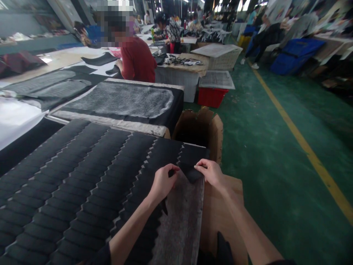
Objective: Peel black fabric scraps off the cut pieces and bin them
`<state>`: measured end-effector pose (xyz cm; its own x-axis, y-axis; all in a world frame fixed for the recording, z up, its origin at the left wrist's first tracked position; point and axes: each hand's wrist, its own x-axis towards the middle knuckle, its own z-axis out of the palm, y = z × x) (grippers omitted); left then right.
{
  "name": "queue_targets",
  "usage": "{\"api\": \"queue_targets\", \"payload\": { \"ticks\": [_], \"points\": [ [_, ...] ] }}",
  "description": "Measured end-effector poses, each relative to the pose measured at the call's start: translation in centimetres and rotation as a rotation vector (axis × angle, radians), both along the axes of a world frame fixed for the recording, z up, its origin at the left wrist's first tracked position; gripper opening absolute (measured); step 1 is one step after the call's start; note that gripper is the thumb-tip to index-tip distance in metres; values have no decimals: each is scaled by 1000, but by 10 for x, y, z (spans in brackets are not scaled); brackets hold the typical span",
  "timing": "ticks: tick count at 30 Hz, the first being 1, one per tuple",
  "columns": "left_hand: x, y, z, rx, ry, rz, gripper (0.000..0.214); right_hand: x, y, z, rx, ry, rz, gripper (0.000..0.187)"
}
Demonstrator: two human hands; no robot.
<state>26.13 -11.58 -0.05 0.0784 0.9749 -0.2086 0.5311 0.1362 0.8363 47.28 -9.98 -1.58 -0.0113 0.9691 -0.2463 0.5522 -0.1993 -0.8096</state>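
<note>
A large black quilted mat with zigzag seams lies across the table in front of me. Its right edge is folded back, showing grey felt backing. My left hand is curled, pinching the black material at the fold. My right hand pinches a black flap of the same mat near its far right corner. Both hands sit close together at the mat's right edge.
An open cardboard box stands just beyond the table corner. Another mat lies on the table ahead, where a person in a red shirt works. A red crate, blue bins and a green floor with a yellow line are right.
</note>
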Motion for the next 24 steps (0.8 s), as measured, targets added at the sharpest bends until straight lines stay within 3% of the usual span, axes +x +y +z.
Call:
{"api": "queue_targets", "payload": {
  "ticks": [5,11,24],
  "points": [
    [7,-9,14,137,172,-243,21,1,6,-6,-3,51,-22,21],
    [13,-17,26,180,380,-320,33,2,7,-7,5,85,3,22],
    [12,-13,8,181,656,-378,43,2,8,-4,-4,-26,19,20]
  ]
}}
